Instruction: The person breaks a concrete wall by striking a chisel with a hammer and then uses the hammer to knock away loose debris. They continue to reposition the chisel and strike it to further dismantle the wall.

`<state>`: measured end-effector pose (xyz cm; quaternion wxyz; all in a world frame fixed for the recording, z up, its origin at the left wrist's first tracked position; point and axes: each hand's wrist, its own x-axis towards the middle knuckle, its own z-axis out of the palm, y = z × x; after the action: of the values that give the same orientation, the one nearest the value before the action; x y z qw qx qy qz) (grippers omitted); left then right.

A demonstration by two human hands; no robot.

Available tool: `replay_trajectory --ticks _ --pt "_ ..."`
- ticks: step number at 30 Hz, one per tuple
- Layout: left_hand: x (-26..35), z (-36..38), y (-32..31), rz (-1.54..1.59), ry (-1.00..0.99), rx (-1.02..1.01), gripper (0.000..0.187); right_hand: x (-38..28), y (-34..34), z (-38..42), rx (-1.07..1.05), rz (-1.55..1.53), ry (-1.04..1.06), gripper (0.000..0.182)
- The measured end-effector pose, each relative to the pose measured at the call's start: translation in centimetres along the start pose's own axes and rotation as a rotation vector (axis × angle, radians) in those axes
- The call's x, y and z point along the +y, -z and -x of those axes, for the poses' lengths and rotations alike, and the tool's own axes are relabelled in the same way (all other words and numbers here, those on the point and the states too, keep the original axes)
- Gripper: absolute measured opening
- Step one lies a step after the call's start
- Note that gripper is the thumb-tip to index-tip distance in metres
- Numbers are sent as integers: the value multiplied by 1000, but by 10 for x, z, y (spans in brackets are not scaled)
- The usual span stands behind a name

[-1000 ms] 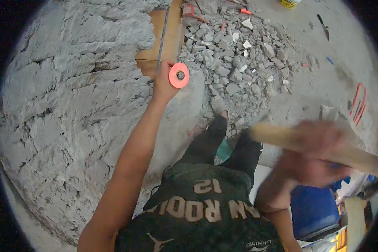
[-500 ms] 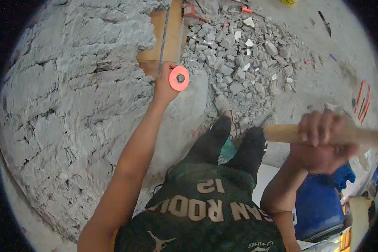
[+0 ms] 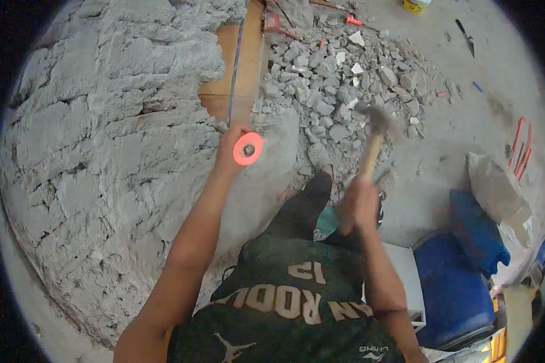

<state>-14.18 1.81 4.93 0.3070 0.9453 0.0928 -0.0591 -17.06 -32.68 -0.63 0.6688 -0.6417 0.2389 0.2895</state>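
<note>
Head view: the left hand [image 3: 229,154] is clenched around a chisel [image 3: 235,72], a thin dark rod that runs up from the fist along the broken edge of the wall [image 3: 103,157]. An orange guard [image 3: 247,149] sits on the chisel just at the hand, its round face turned to the camera. The chisel's far end lies against a tan patch [image 3: 239,66] where the wall's grey plaster is gone.

The right hand [image 3: 362,202] grips the wooden handle of a hammer [image 3: 372,136], fingers wrapped tight. The hammer is blurred, its head well right of the wall, over the rubble [image 3: 339,78]. The rubble spreads right of the wall's tan patch. A blue chair [image 3: 457,290] stands far right of the wall, lower in the frame, beside a paper sack [image 3: 496,187].
</note>
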Motion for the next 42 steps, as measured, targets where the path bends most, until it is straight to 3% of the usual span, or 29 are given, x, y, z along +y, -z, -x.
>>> replay_trajectory --ticks 2,4,5,7,8,10,13,15,17,18,19,22,23,24,25,26,27,28,29,31,33,36,37,38,42 --pt "-8 11 -4 -28 -101 -7 39 -51 29 -12 215 19 41 37" --pt "-9 11 -11 -109 -347 108 30 -71 64 -29 360 20 112 39" --pt "-5 8 -14 -103 -344 113 30 -75 77 -35 360 26 115 39" --pt "5 -8 -23 -328 -423 -110 24 -71 99 -36 467 -220 151 36" --pt "13 -22 -25 -322 -426 -112 24 -64 107 -35 474 -217 151 36" --pt "29 -57 -31 -171 -113 -102 21 -32 125 -33 584 -251 107 38" --pt "17 -95 -37 -199 -46 -268 19 38 160 -13 668 3 -119 43" --pt "63 -79 -31 -206 -142 -318 18 109 195 9 563 47 -321 46" --pt "87 -52 -36 -225 -233 -376 18 157 205 47 593 103 -522 49" --pt "84 -40 -46 -110 -219 -328 21 187 211 70 533 253 -456 51" --pt "82 -31 -53 4 -207 -278 24 195 209 88 526 271 -520 52" --pt "85 -21 -53 42 -164 -278 25 203 196 137 513 307 -689 54" --pt "90 -20 -41 -67 -130 -296 24 212 194 148 595 184 -712 55" --pt "81 -19 -39 -87 -150 -202 23 245 207 154 522 299 -723 54" --pt "67 -22 -43 -92 -184 -108 21 214 188 166 546 118 -725 53" --pt "58 -30 -39 32 -263 -71 19 225 191 170 575 340 -691 51" --pt "55 -37 -38 158 -227 -122 20 236 191 176 589 155 -581 50" --pt "55 -44 -36 46 -198 -114 20 203 181 180 603 24 -689 48" --pt "36 -59 -47 43 -291 -60 20 187 179 181 625 12 -697 46" --pt "49 -78 -35 -80 -144 -113 17 172 181 180 665 -58 -682 43" --pt "47 -109 -29 6 -316 -139 17 169 192 174 716 -154 -619 42" --pt "43 -135 -28 -46 -349 -149 19 149 205 169 728 -76 -512 44" --pt "44 -145 -24 -52 -351 -180 20 139 213 168 728 118 -512 47" --pt "68 -146 -12 -24 -428 -205 22 128 218 167 728 308 -513 50" --pt "201 -97 23 197 -659 -260 27 92 243 157 613 372 -555 52"
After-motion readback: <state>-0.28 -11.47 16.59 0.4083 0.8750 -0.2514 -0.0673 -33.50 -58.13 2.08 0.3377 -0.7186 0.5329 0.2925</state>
